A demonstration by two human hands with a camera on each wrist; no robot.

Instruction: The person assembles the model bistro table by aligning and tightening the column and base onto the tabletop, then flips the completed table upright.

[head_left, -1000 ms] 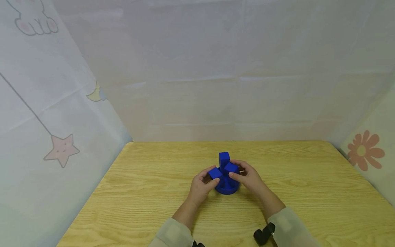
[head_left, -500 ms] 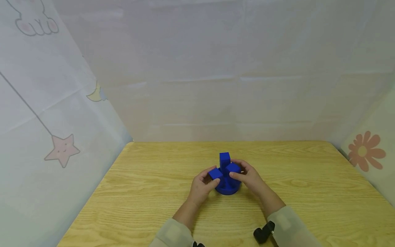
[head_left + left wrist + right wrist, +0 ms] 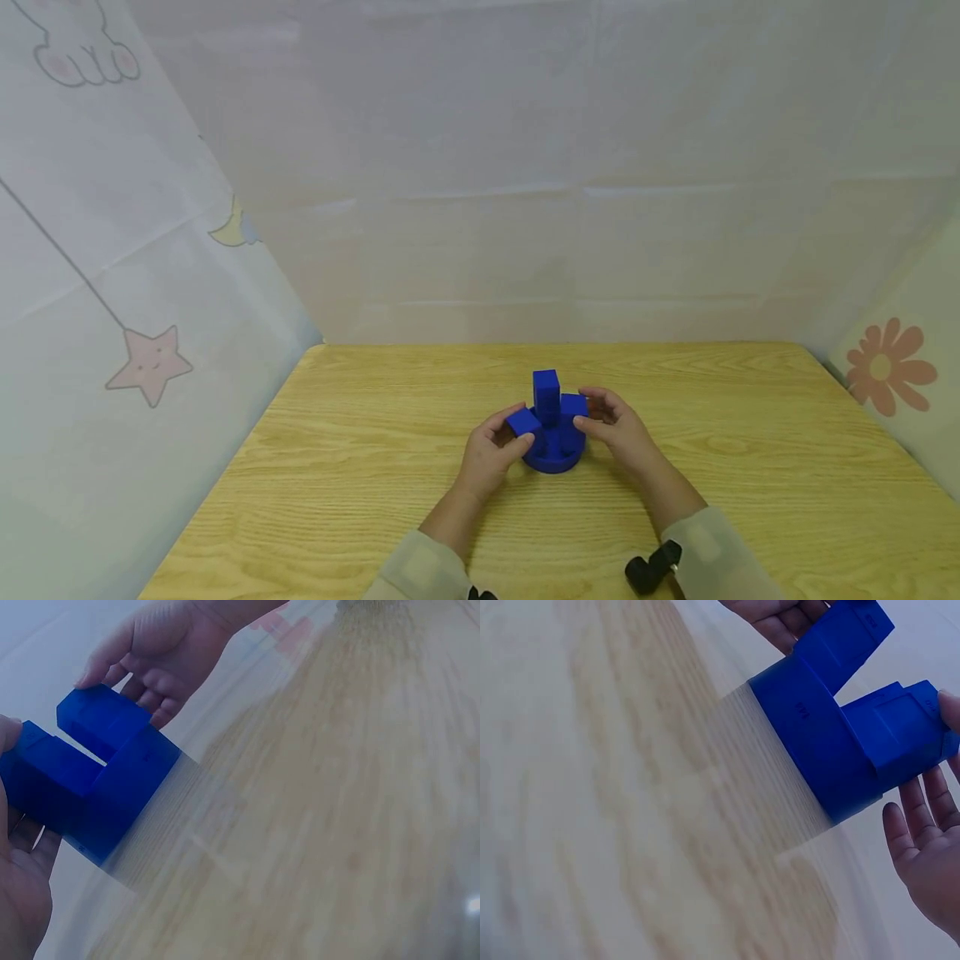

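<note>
Left hand (image 3: 491,450) pinches the left block (image 3: 522,422) on the blue base (image 3: 553,457), right hand (image 3: 618,429) loosely touches the right block (image 3: 573,406); uneven push likely tips the tall block (image 3: 546,392).

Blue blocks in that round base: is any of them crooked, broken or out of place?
Nothing stands out. The three blue blocks stand upright in the round blue base on the wooden table. The left hand pinches one block; the right hand touches another.
</note>
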